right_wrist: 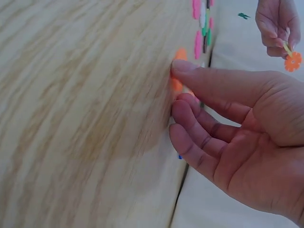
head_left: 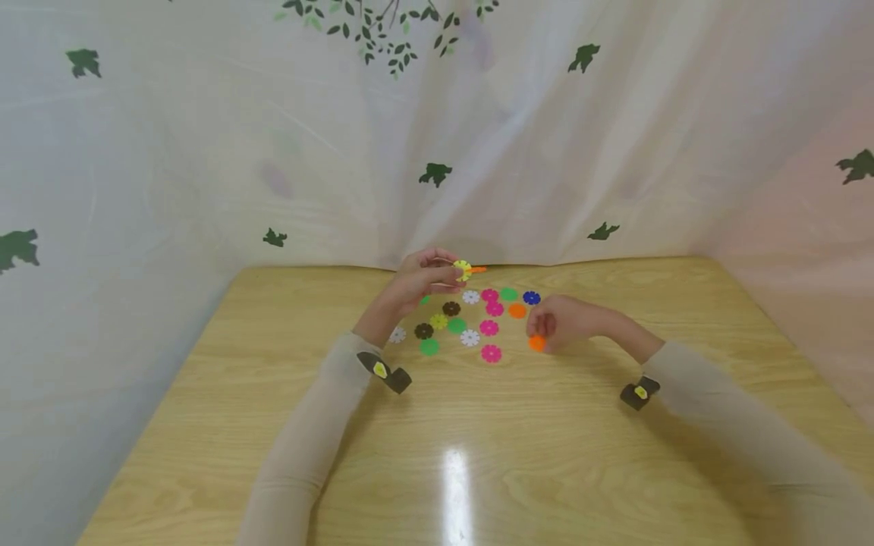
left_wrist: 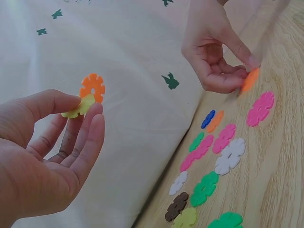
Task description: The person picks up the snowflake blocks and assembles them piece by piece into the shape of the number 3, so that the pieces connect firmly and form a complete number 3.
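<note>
Above the far part of the table, my left hand point(head_left: 425, 279) pinches a yellow flower-shaped plastic disc point(left_wrist: 77, 109) between thumb and fingers. An orange notched disc point(left_wrist: 92, 85) is joined to it at an angle and sticks out past the fingertips. At the right side of the scattered discs, my right hand point(head_left: 568, 318) holds another orange disc point(head_left: 537, 343) by its edge, thumb on one side and curled fingers on the other. That disc is tilted close over the wooden surface. Part of it is hidden by the thumb in the right wrist view.
On the wooden table point(head_left: 382, 455) lie several more discs: a blue disc point(head_left: 531, 298), an orange disc point(head_left: 517, 311), a pink disc point(head_left: 491, 354), a brown disc point(head_left: 424, 331), plus green, white and yellow ones. A curtain point(head_left: 328, 152) hangs along the table's back edge.
</note>
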Available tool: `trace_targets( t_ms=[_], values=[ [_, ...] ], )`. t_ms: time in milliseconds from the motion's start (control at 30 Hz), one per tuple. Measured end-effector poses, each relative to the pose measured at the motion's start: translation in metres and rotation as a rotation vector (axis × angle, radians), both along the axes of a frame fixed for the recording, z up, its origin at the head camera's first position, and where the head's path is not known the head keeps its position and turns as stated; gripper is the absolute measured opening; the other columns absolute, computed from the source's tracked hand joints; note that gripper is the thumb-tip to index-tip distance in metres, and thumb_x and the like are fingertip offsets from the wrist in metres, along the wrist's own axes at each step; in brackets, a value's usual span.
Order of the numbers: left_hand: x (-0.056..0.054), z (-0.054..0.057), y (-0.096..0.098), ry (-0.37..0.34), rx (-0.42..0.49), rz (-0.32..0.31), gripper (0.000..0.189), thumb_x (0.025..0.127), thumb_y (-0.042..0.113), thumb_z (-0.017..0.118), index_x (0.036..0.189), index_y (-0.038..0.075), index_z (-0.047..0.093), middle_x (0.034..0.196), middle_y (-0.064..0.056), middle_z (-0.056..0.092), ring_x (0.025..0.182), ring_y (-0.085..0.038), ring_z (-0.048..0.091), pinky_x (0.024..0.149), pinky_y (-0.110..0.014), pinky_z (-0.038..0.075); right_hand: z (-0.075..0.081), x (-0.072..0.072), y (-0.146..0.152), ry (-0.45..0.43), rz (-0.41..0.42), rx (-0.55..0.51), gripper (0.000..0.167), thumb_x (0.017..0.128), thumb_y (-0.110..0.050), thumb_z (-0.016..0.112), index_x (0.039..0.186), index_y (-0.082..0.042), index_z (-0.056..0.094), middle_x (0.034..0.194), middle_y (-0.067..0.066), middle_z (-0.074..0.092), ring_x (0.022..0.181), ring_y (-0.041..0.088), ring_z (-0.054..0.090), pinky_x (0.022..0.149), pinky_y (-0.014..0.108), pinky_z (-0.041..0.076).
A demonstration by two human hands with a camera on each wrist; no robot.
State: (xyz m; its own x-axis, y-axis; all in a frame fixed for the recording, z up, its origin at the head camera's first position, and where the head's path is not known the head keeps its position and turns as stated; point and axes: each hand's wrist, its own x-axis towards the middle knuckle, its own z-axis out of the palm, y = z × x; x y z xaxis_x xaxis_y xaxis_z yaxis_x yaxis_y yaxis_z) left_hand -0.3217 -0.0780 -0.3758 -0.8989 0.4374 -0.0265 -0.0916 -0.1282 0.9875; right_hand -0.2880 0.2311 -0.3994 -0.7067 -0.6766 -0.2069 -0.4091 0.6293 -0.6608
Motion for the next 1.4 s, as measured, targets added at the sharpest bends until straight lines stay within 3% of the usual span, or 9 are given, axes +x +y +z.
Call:
trace_targets(
  t_ms=[133, 400, 500, 600, 767, 967, 1100, 1267, 1400],
  values=[
    [0.0, 0.0, 0.001, -0.004, 0.004, 0.002, 0.013, 0.098, -0.002, 0.062, 0.102, 0.011, 0.064, 0.093, -0.002, 0.068, 0.08, -0.016, 0.073, 0.081, -0.03, 0.064, -0.001, -0.001, -0.001, -0.014, -0.007, -0.022, 0.013, 0.083, 0.006, 0.073, 0.092, 0.001, 0.067, 0.085, 0.009, 0.066, 0.075, 0.015, 0.055, 0.067, 0.021, 0.051],
    [0.001, 0.001, -0.002, 0.002, -0.018, 0.023, 0.012, 0.098, 0.001, 0.063, 0.105, 0.01, 0.065, 0.096, -0.002, 0.067, 0.081, -0.014, 0.072, 0.08, -0.027, 0.064, -0.007, -0.009, -0.014, 0.056, -0.003, -0.059, 0.031, 0.086, -0.007, 0.081, 0.111, 0.004, 0.066, 0.084, 0.01, 0.065, 0.071, 0.013, 0.053, 0.065, 0.021, 0.048],
    [0.002, 0.002, -0.003, 0.004, -0.033, 0.025, 0.011, 0.098, 0.002, 0.063, 0.107, 0.009, 0.065, 0.096, -0.002, 0.067, 0.083, -0.015, 0.072, 0.084, -0.031, 0.063, -0.008, -0.012, -0.025, 0.065, 0.009, -0.067, 0.028, 0.084, -0.005, 0.081, 0.107, 0.002, 0.068, 0.081, 0.009, 0.063, 0.071, 0.014, 0.052, 0.064, 0.021, 0.047],
    [0.003, 0.001, -0.003, 0.013, -0.052, 0.02, 0.013, 0.098, 0.003, 0.064, 0.109, 0.008, 0.065, 0.096, -0.002, 0.069, 0.092, -0.028, 0.073, 0.09, -0.035, 0.062, -0.006, -0.013, -0.032, 0.068, 0.022, -0.057, 0.022, 0.082, -0.003, 0.082, 0.099, 0.002, 0.068, 0.079, 0.007, 0.061, 0.071, 0.014, 0.051, 0.064, 0.021, 0.046],
    [0.003, 0.002, -0.004, 0.025, -0.051, 0.011, 0.012, 0.097, 0.003, 0.064, 0.109, 0.007, 0.065, 0.096, -0.001, 0.068, 0.09, -0.022, 0.075, 0.099, -0.045, 0.058, -0.004, -0.014, -0.035, 0.027, 0.01, -0.046, 0.024, 0.08, -0.002, 0.083, 0.095, 0.001, 0.064, 0.083, 0.009, 0.061, 0.076, 0.015, 0.052, 0.067, 0.022, 0.047],
    [0.002, 0.002, -0.005, 0.013, -0.037, 0.005, 0.012, 0.096, 0.001, 0.065, 0.104, 0.01, 0.066, 0.094, -0.001, 0.07, 0.087, -0.016, 0.075, 0.088, -0.033, 0.063, 0.0, -0.021, -0.035, 0.002, -0.027, -0.076, 0.019, 0.083, -0.001, 0.079, 0.095, -0.001, 0.064, 0.091, 0.01, 0.065, 0.082, 0.018, 0.058, 0.073, 0.026, 0.052],
    [0.001, 0.001, -0.006, 0.014, -0.044, 0.005, 0.011, 0.096, 0.001, 0.066, 0.101, 0.011, 0.066, 0.092, -0.001, 0.071, 0.087, -0.017, 0.075, 0.086, -0.031, 0.063, 0.015, -0.026, -0.034, 0.026, -0.122, -0.188, 0.014, 0.09, -0.002, 0.073, 0.102, 0.001, 0.065, 0.093, 0.01, 0.067, 0.083, 0.018, 0.06, 0.073, 0.027, 0.054],
    [0.0, -0.001, -0.007, 0.024, -0.045, -0.008, 0.011, 0.096, 0.001, 0.066, 0.102, 0.01, 0.065, 0.095, -0.001, 0.07, 0.09, -0.017, 0.075, 0.089, -0.033, 0.063, 0.04, -0.027, -0.037, 0.05, -0.273, -0.412, 0.024, 0.096, -0.008, 0.07, 0.116, 0.004, 0.066, 0.098, 0.01, 0.07, 0.083, 0.015, 0.066, 0.075, 0.025, 0.059],
    [-0.001, -0.001, -0.008, 0.035, -0.04, -0.011, 0.011, 0.097, 0.0, 0.064, 0.102, 0.01, 0.064, 0.096, -0.002, 0.069, 0.09, -0.016, 0.075, 0.089, -0.033, 0.062, 0.047, -0.025, -0.045, 0.076, -0.34, -0.571, 0.029, 0.096, -0.013, 0.071, 0.119, 0.003, 0.066, 0.099, 0.002, 0.071, 0.086, 0.017, 0.067, 0.076, 0.026, 0.06]
  ],
)
